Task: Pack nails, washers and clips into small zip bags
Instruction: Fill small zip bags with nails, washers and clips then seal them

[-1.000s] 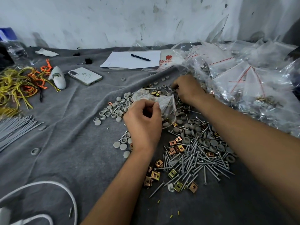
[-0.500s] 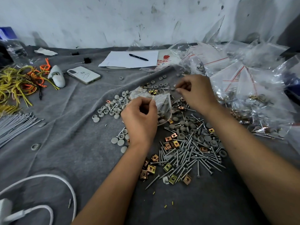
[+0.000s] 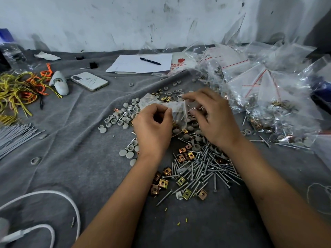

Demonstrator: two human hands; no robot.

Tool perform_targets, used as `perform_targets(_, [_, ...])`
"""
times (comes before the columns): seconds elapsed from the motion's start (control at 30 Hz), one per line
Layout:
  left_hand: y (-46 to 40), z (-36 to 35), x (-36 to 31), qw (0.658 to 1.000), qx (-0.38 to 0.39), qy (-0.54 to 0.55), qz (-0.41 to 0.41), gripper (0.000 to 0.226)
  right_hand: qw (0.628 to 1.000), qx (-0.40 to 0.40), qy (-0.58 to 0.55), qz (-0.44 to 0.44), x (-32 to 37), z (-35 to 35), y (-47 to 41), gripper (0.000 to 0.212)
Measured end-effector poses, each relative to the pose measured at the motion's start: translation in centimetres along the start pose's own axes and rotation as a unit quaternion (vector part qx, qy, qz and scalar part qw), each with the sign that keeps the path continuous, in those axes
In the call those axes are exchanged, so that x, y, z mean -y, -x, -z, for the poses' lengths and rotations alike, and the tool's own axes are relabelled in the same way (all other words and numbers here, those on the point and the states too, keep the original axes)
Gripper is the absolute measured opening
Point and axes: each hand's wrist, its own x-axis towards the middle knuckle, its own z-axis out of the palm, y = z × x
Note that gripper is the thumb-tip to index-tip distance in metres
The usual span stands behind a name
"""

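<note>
Pinching the near edge of a small clear zip bag (image 3: 176,111), the left hand (image 3: 152,129) has its thumb and curled fingers closed on the plastic, holding the bag up just above the grey cloth (image 3: 75,158). The right hand (image 3: 213,119) sits just right of the bag, fingers bent and touching its mouth; something thin seems caught between the fingertips, but it is too small to make out, so whether that hand truly grips anything I cannot tell. Inside the bag there are a few brass-coloured pieces and grey caps near the bottom.

Taking the bag as the mark: the pile of steel nails (image 3: 202,169) lies on the near side of it, spread between the two forearms. Brass clips (image 3: 163,183) are scattered along the near left edge of that nail pile. Grey washers (image 3: 123,117) cluster to the left of the bag, with a few more just near of the left hand. A heap of filled zip bags (image 3: 268,90) with red seal lines rises to the right of the bag. Beyond the bag, a white sheet of paper (image 3: 132,64) carries a black pen (image 3: 150,61). Far left of the bag, a white phone (image 3: 89,81) lies face down.
</note>
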Motion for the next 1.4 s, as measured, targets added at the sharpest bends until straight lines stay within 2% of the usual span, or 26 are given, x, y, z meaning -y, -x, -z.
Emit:
perform_targets(0.07, [-0.1,0.1,-0.1,1.0,0.018,-0.002,-0.005,0.014,0.999,0.032,-0.002,0.009,-0.3,0.2,0.0,0.044])
perform_targets(0.27, [-0.8,0.6,-0.4,0.998,0.064,0.011,0.004,0.016,0.997,0.069,-0.009,0.036,-0.9,0.5,0.3,0.03])
perform_targets(0.4, [-1.2,1.2,-0.3,0.994,0.102,0.038,0.009,0.017,0.994,0.094,0.019,0.047,-1.1,0.2,0.5,0.037])
perform_targets(0.57, [-1.3,1.5,-0.3,0.993,0.11,0.051,0.006,0.016,0.996,0.064,0.021,0.056,-1.0,0.3,0.3,0.022])
perform_targets(0.73, [-1.7,2.1,0.1,0.994,0.096,0.042,0.01,0.016,0.998,0.054,-0.002,0.035,-0.7,0.5,0.3,0.016])
perform_targets(0.87, [-2.3,2.8,0.3,0.991,0.105,0.064,0.056,0.038,0.998,-0.004,-0.06,-0.004,-0.5,0.6,0.4,0.017])
perform_targets(1.0, [-2.6,3.2,0.7,0.977,0.196,0.067,0.052,0.057,0.977,-0.053,-0.197,-0.061,-0.2,1.0,0.4,0.012])
perform_targets(1.13, [-2.1,3.1,0.2,0.932,0.311,0.177,0.056,0.062,0.953,-0.079,-0.276,-0.092,0.1,1.5,0.2,0.006])
perform_targets(1.2, [-1.8,2.9,0.3,0.91,0.355,0.204,0.059,0.057,0.936,-0.092,-0.325,-0.099,0.2,1.8,0.1,0.009])
perform_targets(1.27, [-1.4,2.3,0.2,0.903,0.369,0.208,0.064,0.044,0.924,-0.106,-0.354,-0.103,0.3,2.0,0.0,0.012])
perform_targets(1.33, [-0.9,1.7,0.1,0.908,0.349,0.222,0.068,0.026,0.914,-0.124,-0.371,-0.111,0.3,2.2,-0.1,0.008])
perform_targets(1.4, [-0.6,1.3,0.0,0.921,0.309,0.229,0.064,0.021,0.897,-0.139,-0.403,-0.117,0.3,2.3,-0.2,0.004])
